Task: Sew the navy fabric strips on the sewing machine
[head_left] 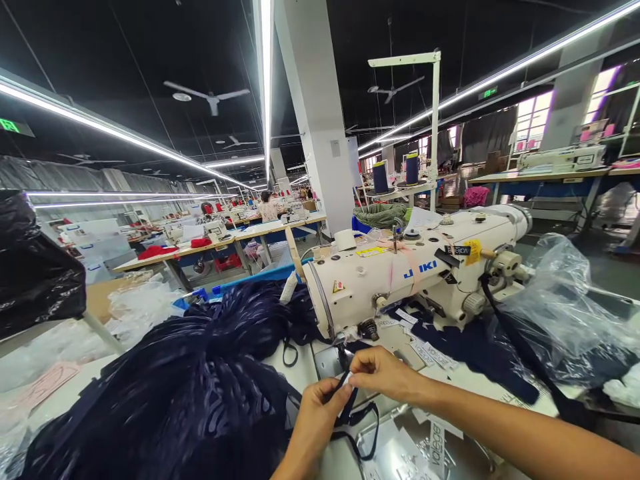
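In front of the needle of a white sewing machine (365, 280), my left hand (320, 413) pinches a narrow dark navy strap (356, 417) together with a small white label (345, 381). My right hand (383, 373) is closed in a pinch at the label's upper end, its fingertips close to the left ones. Loops of the strap hang below the hands over the machine's bed. A large heap of navy straps (200, 387) lies to the left of my left hand. Printed white labels (437, 443) are scattered at the lower right, under my right forearm.
Navy fabric pieces (475, 357) and more labels lie behind my right arm. A clear plastic bag (565, 300) bulges at the right. Two navy thread cones (412, 169) stand behind the machine near a white thread stand (435, 127). Other worktables (210, 247) fill the background.
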`<state>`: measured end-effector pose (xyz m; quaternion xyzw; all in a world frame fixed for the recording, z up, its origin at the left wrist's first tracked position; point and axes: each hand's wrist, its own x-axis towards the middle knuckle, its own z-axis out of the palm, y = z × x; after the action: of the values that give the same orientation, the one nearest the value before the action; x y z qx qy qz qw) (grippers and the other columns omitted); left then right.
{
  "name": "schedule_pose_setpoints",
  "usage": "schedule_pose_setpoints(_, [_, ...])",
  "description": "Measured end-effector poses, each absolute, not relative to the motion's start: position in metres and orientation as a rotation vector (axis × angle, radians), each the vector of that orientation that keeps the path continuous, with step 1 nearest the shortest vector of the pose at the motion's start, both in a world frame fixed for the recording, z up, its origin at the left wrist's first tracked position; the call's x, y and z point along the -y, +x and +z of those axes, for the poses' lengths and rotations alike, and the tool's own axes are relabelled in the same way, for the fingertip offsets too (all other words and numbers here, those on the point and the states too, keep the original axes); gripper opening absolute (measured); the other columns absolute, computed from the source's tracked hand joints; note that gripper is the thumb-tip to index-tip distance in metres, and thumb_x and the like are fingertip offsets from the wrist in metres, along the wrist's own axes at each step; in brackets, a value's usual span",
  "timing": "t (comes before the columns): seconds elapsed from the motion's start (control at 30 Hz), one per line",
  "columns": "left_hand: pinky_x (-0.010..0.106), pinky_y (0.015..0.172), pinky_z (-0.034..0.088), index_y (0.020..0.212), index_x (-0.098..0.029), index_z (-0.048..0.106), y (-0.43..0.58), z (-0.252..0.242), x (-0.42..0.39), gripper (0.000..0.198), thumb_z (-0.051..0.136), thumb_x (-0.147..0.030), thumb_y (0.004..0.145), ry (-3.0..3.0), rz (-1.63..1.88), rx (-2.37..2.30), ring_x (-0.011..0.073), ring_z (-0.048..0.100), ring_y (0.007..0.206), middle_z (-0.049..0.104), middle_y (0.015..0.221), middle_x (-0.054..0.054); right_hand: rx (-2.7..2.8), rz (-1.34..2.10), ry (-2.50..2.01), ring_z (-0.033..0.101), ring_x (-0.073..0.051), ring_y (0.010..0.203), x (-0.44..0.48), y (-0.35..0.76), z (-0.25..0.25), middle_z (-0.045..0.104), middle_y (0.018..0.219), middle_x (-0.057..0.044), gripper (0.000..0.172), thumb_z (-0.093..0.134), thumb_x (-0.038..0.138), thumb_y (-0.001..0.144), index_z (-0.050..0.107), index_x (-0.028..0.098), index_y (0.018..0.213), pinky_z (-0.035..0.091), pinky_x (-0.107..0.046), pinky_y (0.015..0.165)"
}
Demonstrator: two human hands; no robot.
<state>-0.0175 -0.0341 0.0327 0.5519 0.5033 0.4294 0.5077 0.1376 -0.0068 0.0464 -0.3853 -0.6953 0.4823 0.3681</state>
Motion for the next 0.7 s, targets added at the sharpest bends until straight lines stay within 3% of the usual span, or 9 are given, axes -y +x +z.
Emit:
schedule_pose_setpoints(0.1, [0.022, 0.048, 0.017, 0.052, -0.014, 0.058, -0.019, 0.036, 0.037, 0.048, 0.069, -0.061, 0.049, 1.337, 1.052, -1.216, 0.0069, 0.021, 0.048, 0.033, 0.046, -0.007, 1.768, 1.288, -0.943, 0.036, -0.008, 0.050, 0.004, 0.135, 0.047, 0.040, 0.048, 0.006, 0.015, 0.059, 0.026, 0.060, 0.051, 0.016, 0.053, 0.030, -0.020, 0.048])
schedule_pose_setpoints(0.33, [0.022, 0.046, 0.020, 0.056, -0.014, 0.062, -0.020, 0.031, 0.033, 0.049, 0.070, -0.061, 0.043, 1.306, 1.025, -1.225, 0.0070, 0.025, 0.046, 0.039, 0.046, -0.006, 1.732, 1.330, -0.938, 0.040, -0.009, 0.050, 0.006, 0.141, 0.050, 0.045, 0.048, 0.005, 0.017, 0.060, 0.030, 0.059, 0.054, 0.015, 0.053, 0.033, -0.021, 0.049])
schedule_pose_setpoints(0.7, [0.020, 0.050, 0.029, 0.060, -0.014, 0.065, -0.020, 0.041, 0.040, 0.040, 0.073, -0.052, 0.052, 1.309, 0.975, -1.167, 0.0079, 0.036, 0.049, 0.048, 0.050, -0.004, 1.812, 1.243, -0.958, 0.053, -0.012, 0.055, 0.008, 0.144, 0.039, 0.056, 0.056, 0.002, 0.022, 0.060, 0.035, 0.071, 0.063, 0.014, 0.068, 0.042, -0.023, 0.054])
